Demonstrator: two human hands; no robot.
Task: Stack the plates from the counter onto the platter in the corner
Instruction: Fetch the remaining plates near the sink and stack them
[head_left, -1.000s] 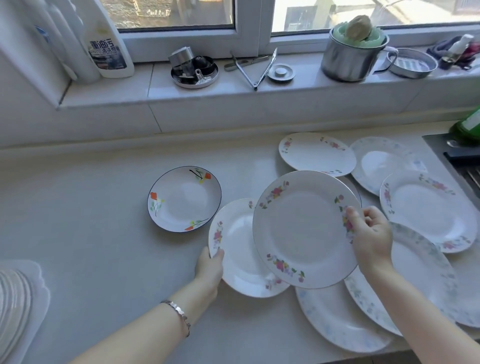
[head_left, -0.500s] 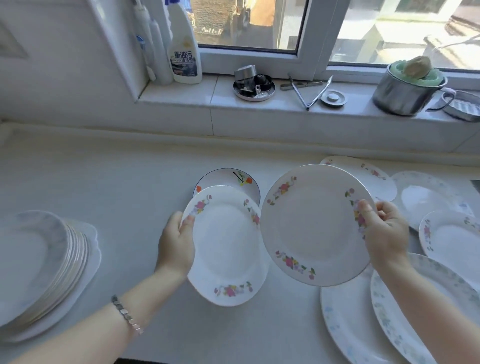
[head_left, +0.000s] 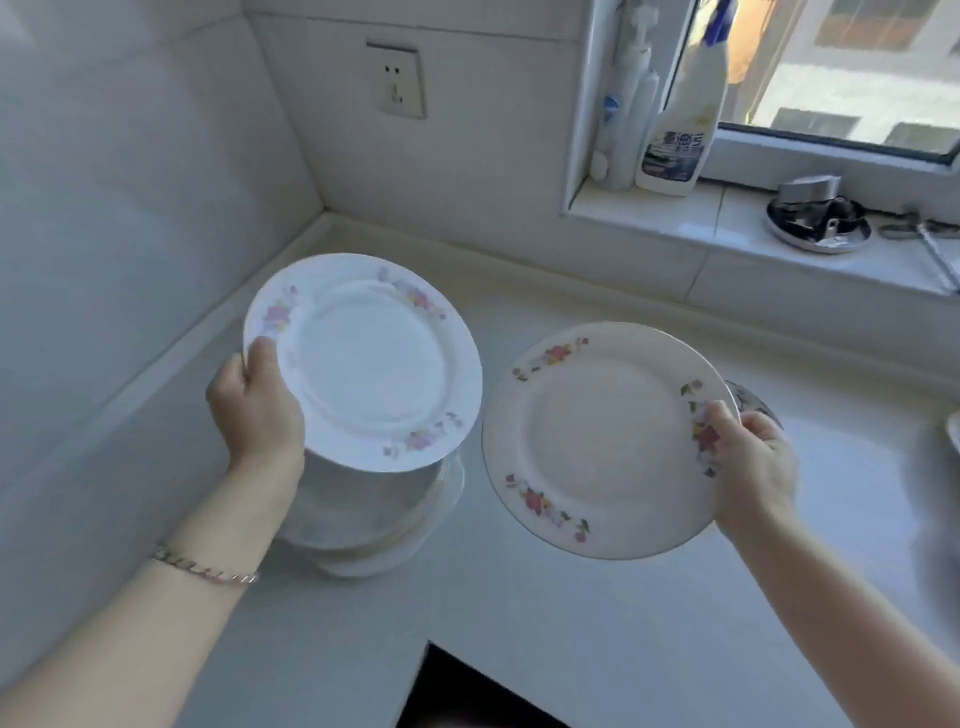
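Observation:
My left hand (head_left: 257, 405) grips the left rim of a white plate with pink flowers (head_left: 363, 364), held tilted just above the stack of plates (head_left: 363, 514) on the platter (head_left: 374, 564) in the counter's corner. My right hand (head_left: 748, 462) holds a second flowered plate (head_left: 602, 441) by its right rim, in the air to the right of the stack. The stack is largely hidden under the left plate.
Tiled walls meet at the corner behind the stack. A wall socket (head_left: 397, 80) sits above. The window sill carries a spray bottle (head_left: 683, 109) and a round metal dish (head_left: 818, 223). A small bowl (head_left: 756, 402) peeks out behind my right hand. The counter's front edge (head_left: 426, 644) lies below.
The view has swung left to the corner. Both hands carried their plates left; the left plate now hovers over the stack, and the right plate follows beside it.

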